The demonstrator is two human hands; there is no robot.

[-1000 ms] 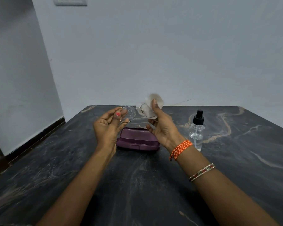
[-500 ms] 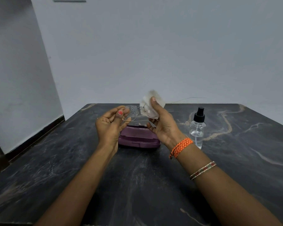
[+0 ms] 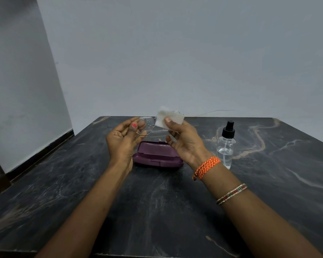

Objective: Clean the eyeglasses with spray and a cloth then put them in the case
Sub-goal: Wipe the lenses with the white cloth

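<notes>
Both hands up over the table, glasses in the left, cloth in the right.

Left hand (image 3: 124,141) curled, thumb and fingertips pinched on the rim of the left lens of the wire-frame eyeglasses (image 3: 145,125); droplets visible on that lens. Right hand (image 3: 185,141) thumb presses a folded white cloth (image 3: 168,119) over the other lens, fingers behind it, so that lens is mostly hidden. Glasses held in the air above the purple case (image 3: 158,155), which lies closed on the dark marble table (image 3: 157,202). Clear spray bottle (image 3: 225,145) with black pump stands upright just right of the right wrist, untouched.
</notes>
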